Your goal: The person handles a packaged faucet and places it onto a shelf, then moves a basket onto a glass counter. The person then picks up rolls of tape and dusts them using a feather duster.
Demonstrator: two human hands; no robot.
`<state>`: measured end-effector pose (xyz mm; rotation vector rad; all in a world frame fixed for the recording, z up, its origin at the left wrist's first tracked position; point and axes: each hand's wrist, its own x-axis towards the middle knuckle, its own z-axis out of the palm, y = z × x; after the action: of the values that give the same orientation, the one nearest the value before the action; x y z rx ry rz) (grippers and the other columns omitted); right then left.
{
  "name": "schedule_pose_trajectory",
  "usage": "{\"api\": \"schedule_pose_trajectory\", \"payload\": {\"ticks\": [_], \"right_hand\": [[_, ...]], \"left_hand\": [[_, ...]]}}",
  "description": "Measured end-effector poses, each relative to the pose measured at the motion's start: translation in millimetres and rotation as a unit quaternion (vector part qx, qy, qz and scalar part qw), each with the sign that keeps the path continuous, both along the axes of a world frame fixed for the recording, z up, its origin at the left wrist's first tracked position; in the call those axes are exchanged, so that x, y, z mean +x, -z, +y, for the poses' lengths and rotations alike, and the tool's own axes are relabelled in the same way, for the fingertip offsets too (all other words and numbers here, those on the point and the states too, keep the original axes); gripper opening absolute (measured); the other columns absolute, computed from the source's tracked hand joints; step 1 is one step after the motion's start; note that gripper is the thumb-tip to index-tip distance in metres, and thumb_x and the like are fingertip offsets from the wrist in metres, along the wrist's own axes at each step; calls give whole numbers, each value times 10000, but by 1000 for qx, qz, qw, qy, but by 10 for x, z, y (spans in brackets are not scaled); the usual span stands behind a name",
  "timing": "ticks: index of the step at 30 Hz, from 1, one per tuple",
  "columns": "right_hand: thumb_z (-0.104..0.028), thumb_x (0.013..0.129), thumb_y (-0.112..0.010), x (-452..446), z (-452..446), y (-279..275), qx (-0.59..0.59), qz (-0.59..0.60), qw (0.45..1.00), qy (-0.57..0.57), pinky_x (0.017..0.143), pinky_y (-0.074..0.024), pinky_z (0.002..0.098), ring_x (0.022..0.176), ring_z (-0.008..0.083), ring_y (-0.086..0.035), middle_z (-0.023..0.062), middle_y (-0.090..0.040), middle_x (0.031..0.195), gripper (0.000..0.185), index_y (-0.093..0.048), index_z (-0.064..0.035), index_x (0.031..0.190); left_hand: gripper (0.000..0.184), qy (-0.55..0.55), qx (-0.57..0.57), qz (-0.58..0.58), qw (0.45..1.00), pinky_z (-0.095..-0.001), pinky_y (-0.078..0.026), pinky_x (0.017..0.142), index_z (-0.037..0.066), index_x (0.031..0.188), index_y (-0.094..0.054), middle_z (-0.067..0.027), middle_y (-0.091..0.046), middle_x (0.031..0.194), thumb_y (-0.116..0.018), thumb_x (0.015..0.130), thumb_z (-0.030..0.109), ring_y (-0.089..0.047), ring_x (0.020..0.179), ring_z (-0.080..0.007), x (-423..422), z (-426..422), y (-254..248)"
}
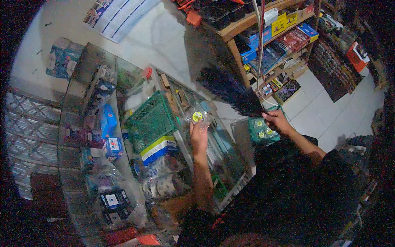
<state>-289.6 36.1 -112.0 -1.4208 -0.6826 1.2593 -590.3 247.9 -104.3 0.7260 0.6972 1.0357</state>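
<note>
My left hand [199,138] is closed on a clear plastic package [198,116] with a round yellow label, held over the edge of the glass display case. On the right, my right hand [276,122] grips the handle end of a dark feather duster [230,91], whose bristles spread up and to the left. Just below the duster is a green basket [254,131] holding several packages with similar round labels. An empty-looking green mesh basket [151,119] lies on the case, left of my left hand.
Boxes and bagged goods, including a blue and white box [113,148] and a black box [115,201], fill the case at left. Wooden shelves [235,53] with packaged goods stand at the upper right. A dark mat [335,68] lies on the tiled floor.
</note>
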Motion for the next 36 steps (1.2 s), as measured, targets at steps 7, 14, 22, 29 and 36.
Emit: {"api": "schedule_pose_trajectory", "payload": {"ticks": [7, 14, 22, 29, 36], "right_hand": [[-361, 899, -625, -53, 17, 28, 69, -116, 984, -114, 448, -293, 267, 465, 67, -385, -44, -462, 522, 426, -555, -72, 595], [-406, 884, -632, -29, 62, 285, -20, -133, 989, 53, 441, -303, 266, 462, 68, -393, -37, -472, 532, 435, -584, -66, 618], [-397, 902, -618, -91, -42, -73, 18, -69, 997, -2, 433, -277, 269, 454, 59, -358, -51, -426, 514, 448, -535, -90, 587], [-370, 890, -641, -94, -29, 118, -15, -137, 985, -103, 443, -281, 303, 466, 74, -358, -48, -402, 500, 430, -545, -74, 593], [-371, 890, -643, 16, -75, 31, -11, -95, 993, -62, 461, -349, 283, 481, 73, -424, -25, -494, 526, 386, -630, -64, 657]], "left_hand": [[441, 17, 58, -20, 998, -404, -429, 970, 71, 1296, -445, -105, -501, 1277, -584, 877, 73, -506, 1150, -253, 61, -127, -132], [465, -36, 96, 86, 991, -391, -429, 962, 36, 1294, -434, -126, -543, 1224, -626, 874, 90, -546, 1097, -255, 23, -70, -69], [478, -54, 27, 63, 996, -356, -447, 905, 11, 1271, -458, -109, -561, 1193, -655, 839, 57, -557, 1052, -205, 102, -109, -188], [408, -131, 161, 263, 942, -302, -467, 840, -1, 1121, -567, -79, -622, 1030, -742, 753, 21, -590, 938, -177, 13, -51, 89], [379, -147, 242, 410, 867, -308, -479, 815, -6, 1039, -591, -83, -631, 985, -794, 725, 63, -599, 901, -172, 169, -162, -270]]}}
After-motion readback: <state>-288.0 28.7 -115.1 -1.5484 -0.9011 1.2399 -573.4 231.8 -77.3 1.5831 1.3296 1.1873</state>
